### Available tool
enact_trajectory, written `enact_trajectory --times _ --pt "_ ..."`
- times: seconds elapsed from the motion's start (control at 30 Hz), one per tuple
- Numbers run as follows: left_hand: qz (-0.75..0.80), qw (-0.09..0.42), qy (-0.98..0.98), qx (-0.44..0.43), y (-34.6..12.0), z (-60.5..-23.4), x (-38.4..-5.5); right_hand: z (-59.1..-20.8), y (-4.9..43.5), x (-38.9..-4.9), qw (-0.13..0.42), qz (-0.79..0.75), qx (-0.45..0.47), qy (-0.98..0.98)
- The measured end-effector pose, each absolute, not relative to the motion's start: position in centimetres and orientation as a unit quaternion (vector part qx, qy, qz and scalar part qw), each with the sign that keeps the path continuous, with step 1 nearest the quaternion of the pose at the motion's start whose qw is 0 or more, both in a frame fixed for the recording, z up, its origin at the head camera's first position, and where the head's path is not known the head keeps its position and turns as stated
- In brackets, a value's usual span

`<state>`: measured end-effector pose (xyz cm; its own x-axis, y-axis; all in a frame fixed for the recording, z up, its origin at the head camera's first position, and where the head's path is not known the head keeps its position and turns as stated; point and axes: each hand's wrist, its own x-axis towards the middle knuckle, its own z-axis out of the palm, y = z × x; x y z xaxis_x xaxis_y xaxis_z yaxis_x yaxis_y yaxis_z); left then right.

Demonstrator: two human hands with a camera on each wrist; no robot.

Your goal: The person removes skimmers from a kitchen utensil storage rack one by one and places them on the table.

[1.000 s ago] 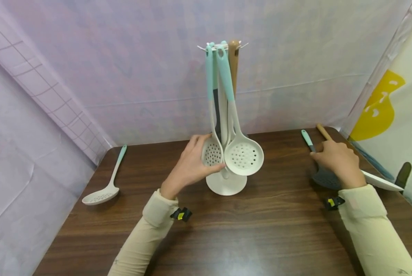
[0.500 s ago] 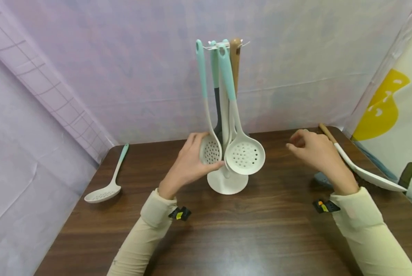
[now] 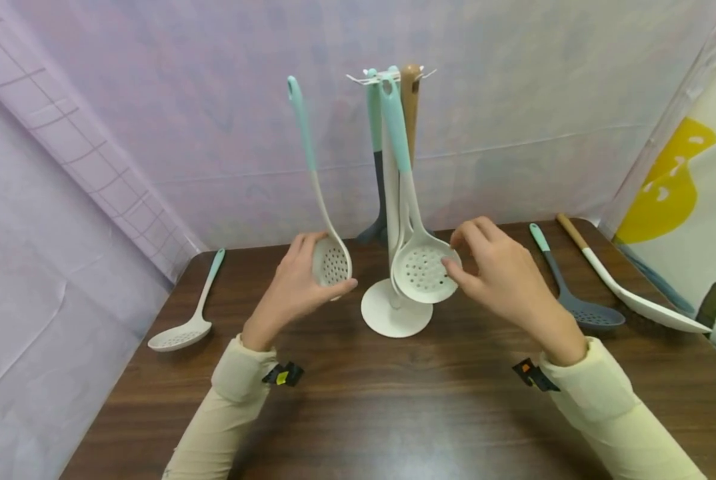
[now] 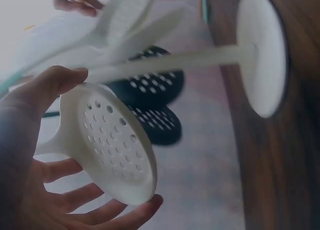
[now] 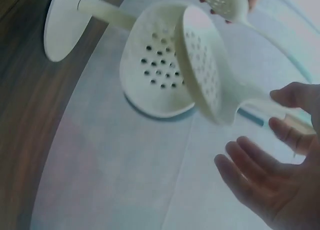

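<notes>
My left hand [image 3: 292, 283] grips the perforated bowl of a white skimmer [image 3: 334, 263] with a mint handle, upright and to the left of the white utensil stand [image 3: 388, 323]. Thumb and fingers hold opposite edges of that bowl in the left wrist view. Another white skimmer [image 3: 424, 270] hangs from the stand's front. My right hand [image 3: 502, 283] is at its right rim, fingers spread and slightly bent, not closed round it. Behind this skimmer, the right wrist view shows a second white perforated head [image 5: 155, 82].
A dark utensil [image 3: 379, 193] and a wooden handle [image 3: 410, 113] also hang on the stand. On the brown table [image 3: 358, 413], a white slotted spoon [image 3: 181, 335] lies left; a dark slotted utensil [image 3: 592, 313] and a white, wooden-handled utensil [image 3: 652, 310] lie right.
My left hand has taken the skimmer off the stand and moved it left. My right hand has left the dark slotted utensil on the table and come over to the hanging skimmer.
</notes>
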<state>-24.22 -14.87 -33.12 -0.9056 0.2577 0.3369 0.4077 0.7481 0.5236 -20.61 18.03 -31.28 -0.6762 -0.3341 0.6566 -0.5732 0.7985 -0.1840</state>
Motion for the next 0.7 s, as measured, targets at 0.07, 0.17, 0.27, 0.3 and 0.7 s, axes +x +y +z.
enact_trajectory --times 0.07,0.17,0.27,0.3,0.7 --pt "-0.297 0.113 -0.933 -0.170 -16.0 -33.5 -24.1 -31.4 17.4 -20.5 0.316 0.182 0.273 -0.890" --pt "-0.270 0.101 -0.945 -0.153 -17.9 -34.2 -23.9 -31.6 16.6 -20.5 0.310 0.167 0.292 -0.889" --pt "-0.236 0.097 -0.958 -0.133 -20.0 -35.1 -23.9 -31.9 15.8 -20.5 0.300 0.143 0.298 -0.895" --pt "-0.218 0.097 -0.963 -0.126 -20.6 -35.3 -23.9 -32.0 15.5 -20.5 0.297 0.132 0.298 -0.897" --pt "-0.121 0.039 -0.987 -0.100 -26.3 -37.1 -23.7 -32.8 12.2 -18.9 0.287 0.020 0.222 -0.932"
